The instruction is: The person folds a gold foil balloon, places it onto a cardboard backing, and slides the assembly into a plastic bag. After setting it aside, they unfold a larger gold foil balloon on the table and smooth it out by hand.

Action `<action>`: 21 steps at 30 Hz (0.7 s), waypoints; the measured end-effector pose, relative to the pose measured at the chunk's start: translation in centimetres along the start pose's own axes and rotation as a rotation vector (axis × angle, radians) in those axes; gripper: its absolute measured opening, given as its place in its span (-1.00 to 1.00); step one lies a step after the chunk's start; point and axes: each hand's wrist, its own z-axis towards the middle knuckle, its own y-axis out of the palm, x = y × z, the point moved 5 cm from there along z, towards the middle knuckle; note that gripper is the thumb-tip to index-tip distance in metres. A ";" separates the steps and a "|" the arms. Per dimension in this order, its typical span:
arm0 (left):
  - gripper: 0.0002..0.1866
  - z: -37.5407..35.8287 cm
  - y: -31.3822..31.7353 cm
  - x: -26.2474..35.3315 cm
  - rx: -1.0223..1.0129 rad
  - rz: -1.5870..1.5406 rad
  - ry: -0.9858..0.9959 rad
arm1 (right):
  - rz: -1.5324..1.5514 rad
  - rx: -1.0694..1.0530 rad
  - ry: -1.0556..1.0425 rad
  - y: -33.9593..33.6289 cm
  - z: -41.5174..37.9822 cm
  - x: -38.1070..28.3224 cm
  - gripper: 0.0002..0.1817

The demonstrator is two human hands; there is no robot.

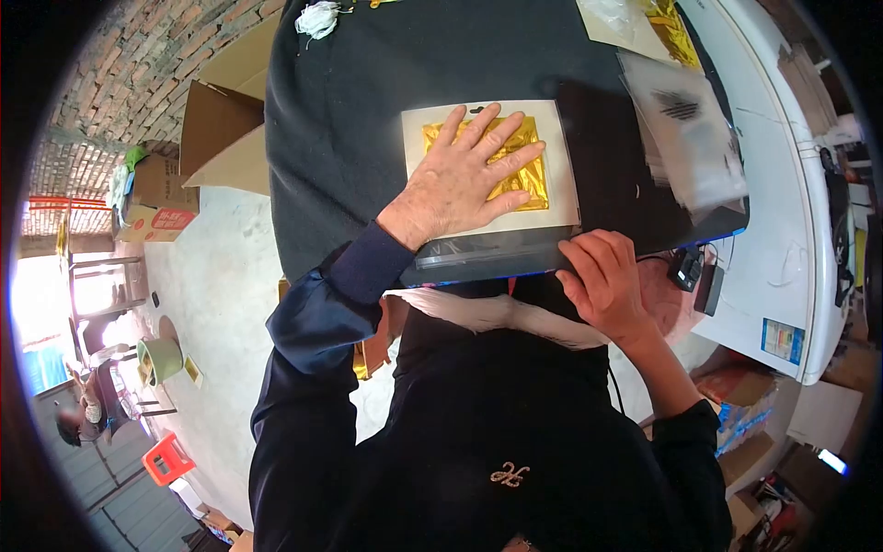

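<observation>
My left hand (460,179) lies flat with its fingers spread on a gold foil packet (529,184), which rests on a white card (559,198). The card appears to be inside a clear plastic sleeve (487,248) whose lower part extends toward the table's front edge. At the sleeve's lower right corner is my right hand (602,281), its fingers bent and thumb close to the fingertips, pinching the sleeve's edge. A stack of clear plastic sleeves (690,138) lies on the dark cloth to the right.
A dark cloth (340,120) covers the table. White string (317,20) lies at its far left, more gold foil (676,37) at the far right. A white appliance (773,184) stands right, an open cardboard box (221,129) left. A person (78,419) is far left.
</observation>
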 end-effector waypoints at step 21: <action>-0.33 4.1 0.4 -4.6 0.052 0.045 -0.004 | 0.269 -0.186 0.002 -1.1 3.7 5.0 -0.78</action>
